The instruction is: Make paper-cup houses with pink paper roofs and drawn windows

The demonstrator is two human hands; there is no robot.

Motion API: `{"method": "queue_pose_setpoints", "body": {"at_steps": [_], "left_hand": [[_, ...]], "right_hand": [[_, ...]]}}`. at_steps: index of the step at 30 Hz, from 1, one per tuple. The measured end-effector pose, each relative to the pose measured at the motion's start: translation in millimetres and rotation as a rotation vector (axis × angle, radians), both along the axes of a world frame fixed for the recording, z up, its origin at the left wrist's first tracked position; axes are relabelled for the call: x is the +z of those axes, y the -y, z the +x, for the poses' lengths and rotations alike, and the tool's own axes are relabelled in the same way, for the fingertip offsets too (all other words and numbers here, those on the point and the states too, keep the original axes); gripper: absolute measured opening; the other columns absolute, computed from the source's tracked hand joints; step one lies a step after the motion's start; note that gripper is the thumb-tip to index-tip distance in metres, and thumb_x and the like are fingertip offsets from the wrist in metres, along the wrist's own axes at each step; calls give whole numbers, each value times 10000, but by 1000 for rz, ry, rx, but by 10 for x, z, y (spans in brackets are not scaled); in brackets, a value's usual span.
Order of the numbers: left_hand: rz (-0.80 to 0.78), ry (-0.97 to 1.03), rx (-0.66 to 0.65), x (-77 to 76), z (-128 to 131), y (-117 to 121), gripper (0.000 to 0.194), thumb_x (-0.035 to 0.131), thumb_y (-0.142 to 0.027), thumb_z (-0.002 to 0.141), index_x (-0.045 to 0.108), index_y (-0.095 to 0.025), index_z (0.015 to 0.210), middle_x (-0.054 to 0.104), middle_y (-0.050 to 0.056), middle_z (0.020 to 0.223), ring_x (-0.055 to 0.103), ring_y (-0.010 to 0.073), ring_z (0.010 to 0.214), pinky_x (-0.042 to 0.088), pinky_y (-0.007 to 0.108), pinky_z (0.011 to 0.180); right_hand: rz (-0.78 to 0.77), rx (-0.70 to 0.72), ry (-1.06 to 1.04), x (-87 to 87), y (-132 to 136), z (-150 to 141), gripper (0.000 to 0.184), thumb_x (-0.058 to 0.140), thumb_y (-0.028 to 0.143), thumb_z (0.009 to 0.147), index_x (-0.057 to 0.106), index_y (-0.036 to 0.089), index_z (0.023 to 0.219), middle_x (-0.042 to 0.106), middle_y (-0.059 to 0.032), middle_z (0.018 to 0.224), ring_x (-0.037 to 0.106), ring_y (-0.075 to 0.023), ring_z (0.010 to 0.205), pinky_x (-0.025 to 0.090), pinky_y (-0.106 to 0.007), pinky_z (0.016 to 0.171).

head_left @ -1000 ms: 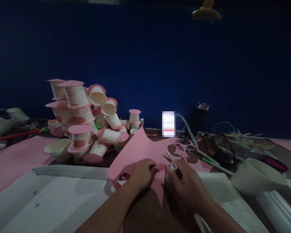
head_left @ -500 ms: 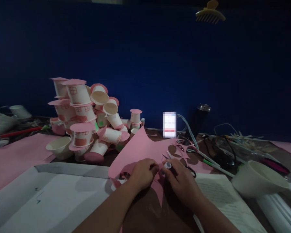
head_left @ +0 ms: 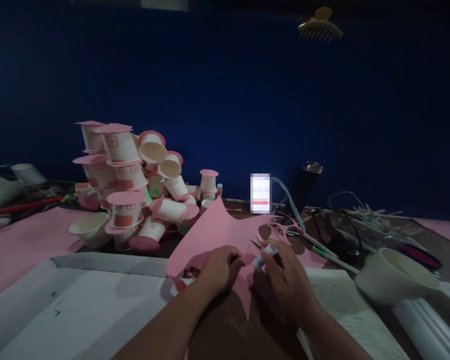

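My right hand (head_left: 290, 280) is closed around a small white tube with a blue band, which looks like a glue stick (head_left: 264, 256), tilted over the pink paper. My left hand (head_left: 222, 270) rests on the cut pink paper (head_left: 215, 232), its fingers pinched together; what they hold, if anything, is hidden. The paper curls up at its left and has round holes cut out at its right. Partly behind my right hand lie scissors (head_left: 255, 243), blades showing.
Several white paper cups with pink lids (head_left: 125, 210) are stacked at the left, near a bowl-like cup (head_left: 90, 229). A white box lid (head_left: 97, 300) lies front left. On the right are a written sheet (head_left: 333, 295), a white cup (head_left: 397, 275) and a dark bottle (head_left: 308, 185).
My right hand has shifted slightly right, away from my left hand, and the glue stick has tipped so more of its side shows. My left hand stays nearly in place.
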State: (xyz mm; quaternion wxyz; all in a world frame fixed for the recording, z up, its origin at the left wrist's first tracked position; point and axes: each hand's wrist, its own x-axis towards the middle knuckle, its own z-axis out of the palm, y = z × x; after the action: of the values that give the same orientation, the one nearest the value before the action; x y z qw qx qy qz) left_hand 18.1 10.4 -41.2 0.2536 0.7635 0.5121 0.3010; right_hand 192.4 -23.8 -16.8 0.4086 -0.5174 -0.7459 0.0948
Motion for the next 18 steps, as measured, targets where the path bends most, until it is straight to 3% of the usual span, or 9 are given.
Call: {"method": "queue_pose_setpoints", "body": {"at_steps": [10,18], "left_hand": [[-44,-7,-2,34,-16,22,218,475,-303,831,640,-202,728,682,16,751,577,155,679,331,246,573],[-40,-13,-13,47,-12,24,248,446,-312,843,646,-198,750,684,28,771,585,170,708,360,257,605]], "right_hand": [[-107,108,65,-109,-81,-90,186,438,247,922,527,202,1079,625,-71,1041,569,-213,981,441,-349,856],[-84,66,168,-58,-81,-112,196,435,238,914,551,194,1066,624,-91,1038,571,-243,981,443,-387,850]]}}
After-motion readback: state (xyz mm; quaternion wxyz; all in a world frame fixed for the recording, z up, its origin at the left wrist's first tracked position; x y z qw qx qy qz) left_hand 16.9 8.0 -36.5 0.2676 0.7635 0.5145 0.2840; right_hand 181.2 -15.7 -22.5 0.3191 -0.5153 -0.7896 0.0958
